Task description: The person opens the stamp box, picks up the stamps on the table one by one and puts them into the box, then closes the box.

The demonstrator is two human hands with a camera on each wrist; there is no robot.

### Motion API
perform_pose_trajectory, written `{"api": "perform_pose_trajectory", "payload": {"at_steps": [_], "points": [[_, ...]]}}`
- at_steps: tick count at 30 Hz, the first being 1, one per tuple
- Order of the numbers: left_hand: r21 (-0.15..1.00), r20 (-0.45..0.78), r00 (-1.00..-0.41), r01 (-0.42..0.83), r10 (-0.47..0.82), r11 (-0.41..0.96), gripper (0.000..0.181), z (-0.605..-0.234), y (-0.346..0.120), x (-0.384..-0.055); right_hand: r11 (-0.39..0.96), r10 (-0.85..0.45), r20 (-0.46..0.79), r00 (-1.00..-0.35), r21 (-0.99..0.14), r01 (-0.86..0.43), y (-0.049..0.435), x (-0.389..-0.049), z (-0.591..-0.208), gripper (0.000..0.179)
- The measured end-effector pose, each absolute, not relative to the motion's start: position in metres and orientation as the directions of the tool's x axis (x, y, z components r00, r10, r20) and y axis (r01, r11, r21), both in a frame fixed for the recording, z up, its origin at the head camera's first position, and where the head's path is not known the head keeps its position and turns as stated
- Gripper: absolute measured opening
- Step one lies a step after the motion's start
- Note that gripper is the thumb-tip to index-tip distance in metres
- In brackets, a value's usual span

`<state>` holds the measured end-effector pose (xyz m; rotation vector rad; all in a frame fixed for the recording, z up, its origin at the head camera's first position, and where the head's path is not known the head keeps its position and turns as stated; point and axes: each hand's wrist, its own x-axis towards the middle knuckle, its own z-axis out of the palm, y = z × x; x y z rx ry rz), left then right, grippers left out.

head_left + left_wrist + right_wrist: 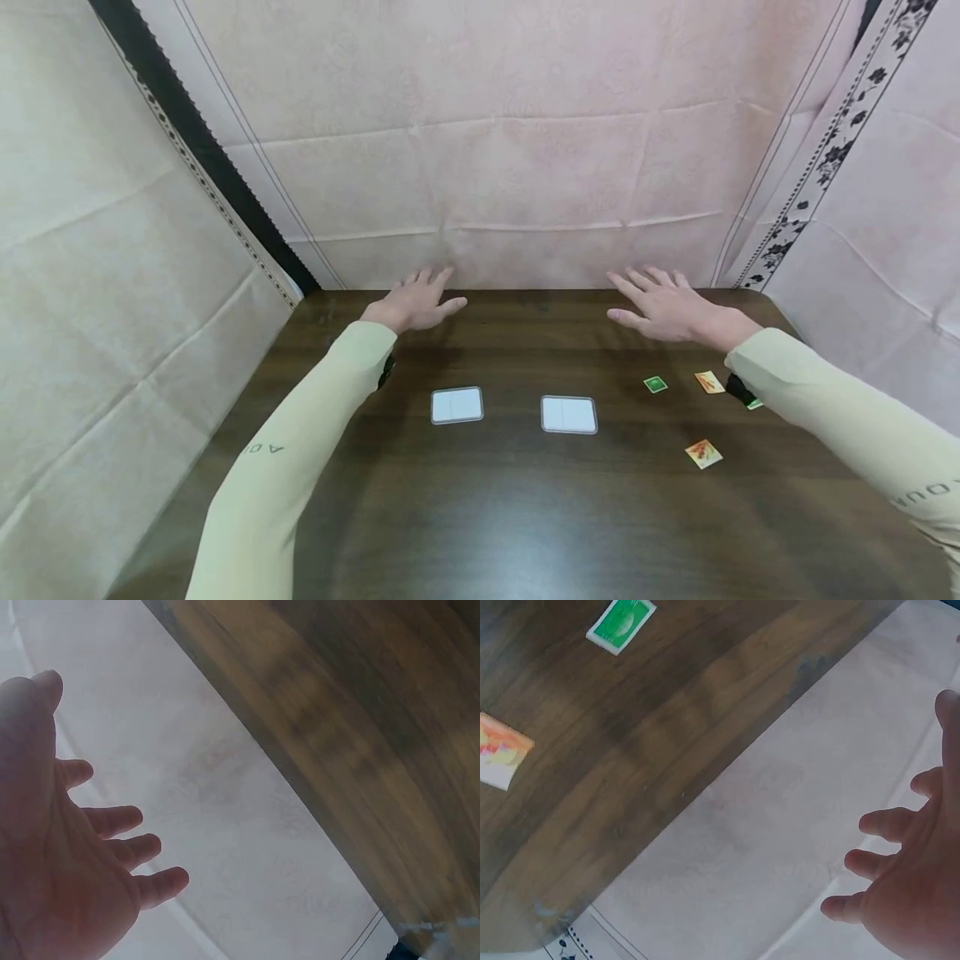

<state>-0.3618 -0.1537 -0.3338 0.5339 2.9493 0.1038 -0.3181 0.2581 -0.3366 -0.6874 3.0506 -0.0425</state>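
Both hands reach toward the table's far edge with fingers spread, holding nothing. My left hand (417, 302) is over the back left of the table; the left wrist view shows its palm and extended fingers (163, 888). Over the back right is my right hand (663, 308), its fingers (885, 825) also stretched out in the right wrist view. Closest to the right hand lie a small green stamp-like piece (656, 384) and an orange one (708, 382). Another orange piece (703, 454) lies nearer the front. The right sleeve partly hides a further green piece (754, 404).
Two white rounded rectangular cards (457, 406) (568, 415) lie side by side mid-table. The dark wooden table (480, 517) meets a pale cloth curtain (525, 183) at its back edge. More cloth hangs at the left (112, 292) and right.
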Motion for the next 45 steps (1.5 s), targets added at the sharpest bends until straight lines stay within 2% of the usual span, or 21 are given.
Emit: {"api": "perform_pose_trajectory", "payload": {"at_steps": [10, 30, 45], "points": [[0.128, -0.129, -0.915, 0.368, 0.383, 0.921, 0.079, -0.348, -0.144, -0.349, 0.881, -0.471, -0.005, -0.882, -0.049, -0.47, 0.252, -0.316, -0.351, 0.075], [0.167, -0.114, -0.889, 0.422, 0.443, 0.891, 0.076, -0.368, -0.118, -0.334, 0.845, -0.467, 0.009, -0.884, -0.292, -0.449, 0.253, -0.306, -0.373, 0.076], [0.265, -0.09, -0.881, 0.428, 0.464, 0.864, 0.076, -0.377, -0.101, -0.327, 0.813, -0.431, 0.025, -0.902, -0.424, -0.4, 0.256, -0.3, -0.383, 0.077]]}}
